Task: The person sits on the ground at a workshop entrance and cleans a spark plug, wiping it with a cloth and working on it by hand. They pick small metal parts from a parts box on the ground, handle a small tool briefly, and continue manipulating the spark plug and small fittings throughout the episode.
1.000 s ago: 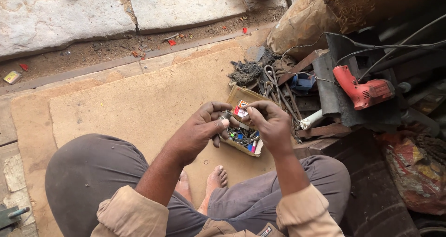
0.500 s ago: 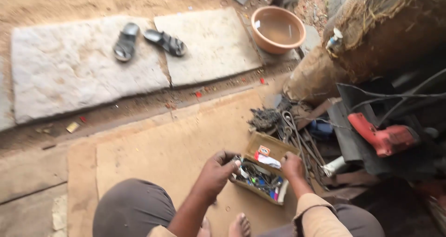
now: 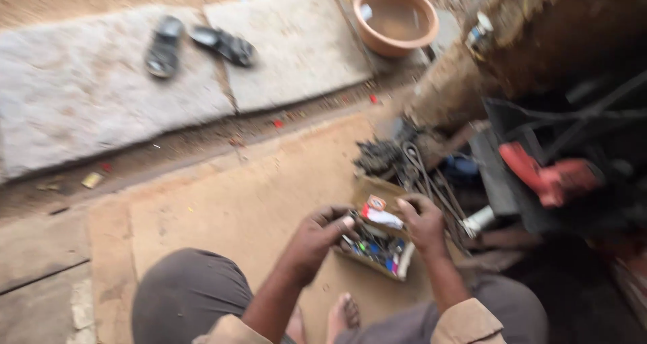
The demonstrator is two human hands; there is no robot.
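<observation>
I sit on a brown mat with a small open cardboard box of colourful small parts in front of my knees. My left hand curls against the box's left edge, fingertips among the parts. My right hand is at the box's far right side, its fingers closed on a small white and red tube that lies across the top of the box. The picture is blurred, so the exact grip of the left fingers is unclear.
A dark tangle of wires and metal bits lies just beyond the box. A red power drill rests on dark clutter at the right. Farther off are stone slabs, two sandals, and a clay bowl.
The view has swung upward, so the slabs, sandals and bowl now show. Both hands stay at the box, and the tube remains at its top edge.
</observation>
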